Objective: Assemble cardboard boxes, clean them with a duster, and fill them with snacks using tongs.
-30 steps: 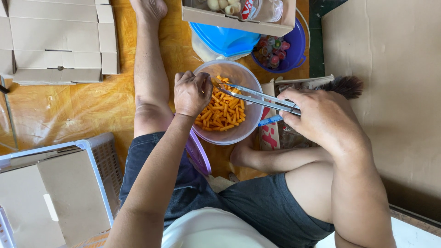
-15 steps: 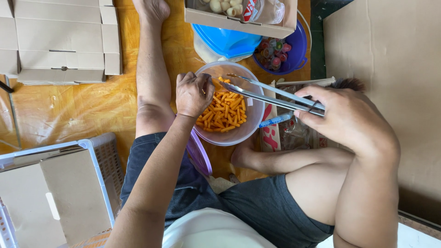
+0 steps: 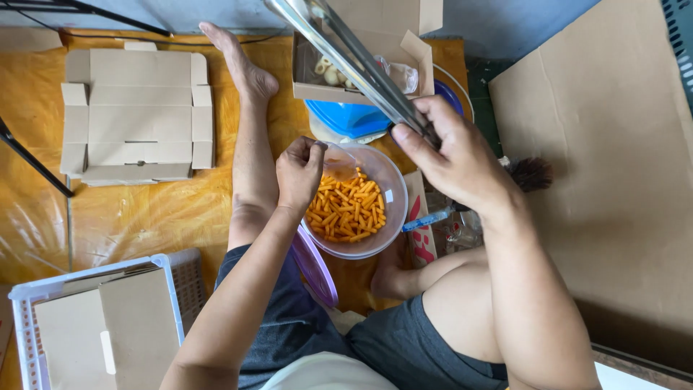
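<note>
I sit on the floor with a clear plastic bowl (image 3: 390, 217) of orange stick snacks (image 3: 348, 207) between my legs. My left hand (image 3: 299, 172) grips the bowl's left rim. Raised above the bowl, my right hand (image 3: 451, 155) holds metal tongs (image 3: 343, 50) that point up and to the left, toward the frame's top edge. The tong tips are cut off by that edge. A purple lid (image 3: 314, 267) leans against my left thigh below the bowl.
An open cardboard box (image 3: 361, 43) with pale snacks sits above a blue container (image 3: 346, 119). A flattened carton (image 3: 137, 115) lies at left on the orange floor sheet. A white crate (image 3: 94, 325) with cardboard stands at lower left. Large brown cardboard (image 3: 606, 180) covers the right.
My right hand has lifted the tongs out of the bowl and swung them up toward the cardboard box. The left hand stays on the bowl's rim.
</note>
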